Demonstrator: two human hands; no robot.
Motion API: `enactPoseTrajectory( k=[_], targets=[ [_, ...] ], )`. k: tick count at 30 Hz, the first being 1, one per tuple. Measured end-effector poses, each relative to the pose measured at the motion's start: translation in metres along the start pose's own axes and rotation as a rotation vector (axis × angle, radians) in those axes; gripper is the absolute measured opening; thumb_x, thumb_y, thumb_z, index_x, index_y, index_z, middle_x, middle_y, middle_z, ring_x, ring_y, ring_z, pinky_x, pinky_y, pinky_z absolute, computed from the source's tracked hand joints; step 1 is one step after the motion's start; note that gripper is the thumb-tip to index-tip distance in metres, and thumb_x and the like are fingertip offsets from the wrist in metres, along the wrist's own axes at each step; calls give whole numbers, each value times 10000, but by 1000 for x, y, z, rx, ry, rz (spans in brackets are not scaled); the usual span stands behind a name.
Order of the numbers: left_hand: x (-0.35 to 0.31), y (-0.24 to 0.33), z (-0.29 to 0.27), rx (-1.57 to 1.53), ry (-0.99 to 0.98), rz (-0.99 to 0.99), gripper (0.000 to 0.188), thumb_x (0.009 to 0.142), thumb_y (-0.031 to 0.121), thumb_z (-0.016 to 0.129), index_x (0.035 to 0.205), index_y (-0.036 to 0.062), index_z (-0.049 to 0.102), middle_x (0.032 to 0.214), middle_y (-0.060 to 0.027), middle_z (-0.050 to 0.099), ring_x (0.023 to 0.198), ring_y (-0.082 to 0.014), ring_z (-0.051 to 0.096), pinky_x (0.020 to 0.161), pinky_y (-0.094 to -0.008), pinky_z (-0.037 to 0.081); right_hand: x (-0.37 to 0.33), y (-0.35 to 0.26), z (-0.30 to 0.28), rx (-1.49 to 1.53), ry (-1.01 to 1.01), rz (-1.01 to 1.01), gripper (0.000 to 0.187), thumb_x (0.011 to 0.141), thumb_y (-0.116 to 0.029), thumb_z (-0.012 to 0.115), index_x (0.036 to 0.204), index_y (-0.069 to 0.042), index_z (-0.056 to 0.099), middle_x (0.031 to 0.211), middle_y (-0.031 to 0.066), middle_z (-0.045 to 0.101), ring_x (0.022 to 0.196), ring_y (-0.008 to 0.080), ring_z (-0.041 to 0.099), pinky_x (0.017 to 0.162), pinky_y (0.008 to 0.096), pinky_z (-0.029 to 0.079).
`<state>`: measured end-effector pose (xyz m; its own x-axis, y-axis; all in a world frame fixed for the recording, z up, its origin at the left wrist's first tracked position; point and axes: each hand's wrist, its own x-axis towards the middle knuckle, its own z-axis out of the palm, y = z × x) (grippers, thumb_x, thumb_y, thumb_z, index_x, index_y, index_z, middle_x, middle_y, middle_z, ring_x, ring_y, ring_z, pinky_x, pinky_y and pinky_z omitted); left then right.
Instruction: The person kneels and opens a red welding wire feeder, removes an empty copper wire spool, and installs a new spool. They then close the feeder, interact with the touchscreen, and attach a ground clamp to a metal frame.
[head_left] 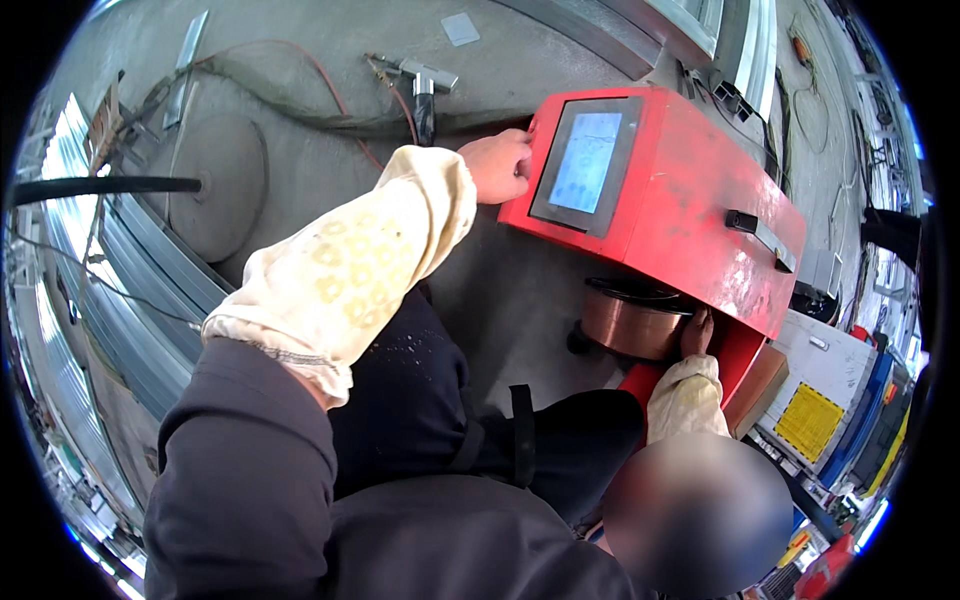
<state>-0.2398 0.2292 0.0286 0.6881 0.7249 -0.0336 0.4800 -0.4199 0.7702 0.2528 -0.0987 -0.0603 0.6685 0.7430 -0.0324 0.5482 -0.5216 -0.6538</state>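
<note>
My left hand (497,165) has its fingers curled at the left edge of a red wire feeder (690,190), beside the lit screen (588,160) on its front. A spool of copper-coloured wire (630,325) with black flanges sits at the machine's near side, partly under the red housing. At the spool's right side is my right hand (697,332), gripping its edge, with some fingers hidden by the spool and housing. Cream sleeve covers show on both forearms. A blurred round patch covers part of the right arm. A black and metal handle (760,240) is fixed on the housing.
Behind my left hand, a torch-like tool (425,100) with a black grip lies by a red hose (325,75) on the grey floor. Metal profiles (150,270) are stacked at left, others at the back. At right are a cardboard box (757,390) and a white panel (820,360).
</note>
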Motion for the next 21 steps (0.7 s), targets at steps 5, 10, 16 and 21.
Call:
enactPoseTrajectory(
  k=[5,10,16,21],
  targets=[
    [-1,6,19,-117,13,-17,93,727,92,648,807,51,671,1521,-170,414,1155,-354,603,956,-412,487,-8,-36,2,-52,16,80,502,1029,-351,365,1158,41,651,1148,256,665,1070,402,606,961,431,443],
    [-6,5,33,-250,95,-6,79,728,63,644,805,45,638,1538,-164,390,1196,-353,577,971,-416,475,-15,-35,-1,-151,75,44,505,1047,-353,342,1126,37,653,1129,249,664,1052,409,605,957,439,446],
    [-6,3,40,-342,72,38,75,726,13,636,778,37,589,1541,-148,388,1173,-344,594,911,-427,491,0,-1,-33,-233,-19,19,494,1051,-342,337,1135,36,643,1133,244,660,1054,394,597,959,428,449],
    [-13,1,34,-332,107,133,89,715,-23,641,744,19,569,1506,-156,433,1122,-342,608,872,-422,503,-6,16,-30,-475,-68,-63,543,1062,-384,328,1224,51,609,1212,240,641,1107,375,587,995,406,428]
  ],
)
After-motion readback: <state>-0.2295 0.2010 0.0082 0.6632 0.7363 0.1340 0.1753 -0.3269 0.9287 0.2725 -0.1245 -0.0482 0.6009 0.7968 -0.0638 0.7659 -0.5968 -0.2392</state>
